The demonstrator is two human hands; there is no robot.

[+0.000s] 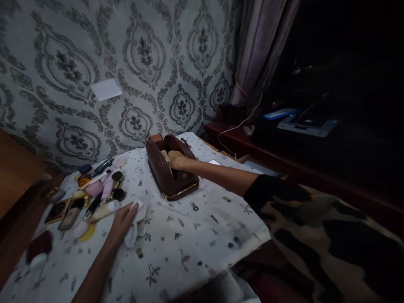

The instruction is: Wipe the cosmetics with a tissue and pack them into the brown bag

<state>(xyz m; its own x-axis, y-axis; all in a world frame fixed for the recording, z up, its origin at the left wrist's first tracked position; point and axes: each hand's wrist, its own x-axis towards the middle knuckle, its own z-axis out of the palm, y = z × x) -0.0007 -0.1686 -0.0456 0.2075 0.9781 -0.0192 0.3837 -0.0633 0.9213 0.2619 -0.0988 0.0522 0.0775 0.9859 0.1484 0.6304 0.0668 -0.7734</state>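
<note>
Nearest, at the lower left of centre, the left hand [122,221] pinches a crumpled white wipe [135,223] between thumb and fingers, against the patterned cloth [195,240] over the bench. The wipe is best bunched well inside the grip, so that no loose corner drags over the tube [105,210] and the other cosmetics [94,188] crowded just beside it at the left of the frame.

A little farther off, in the middle of the frame, the brown bag [160,168] sits upright on its base, its mouth gaping upward. The right hand [177,160] is down in that mouth, fingers curled in by a small pale piece [165,155]; whether they actually grip it cannot be told. Working in there calls for a wrist held high over the right-hand wall, clear of the zip teeth, and for feeling along the inside with the fingertips rather than pushing the bag about. The walls look soft enough to fold inward, so the flaps should be spread first. Anything drawn out should come straight up through the widest part of the opening.

The bag's long axis seems to run obliquely away from the wearer: the near end, with its lower zip [182,192], points to the lower right, and the far end, by the tan tab [156,138], to the upper left, towards the papered wall [135,105].
</note>
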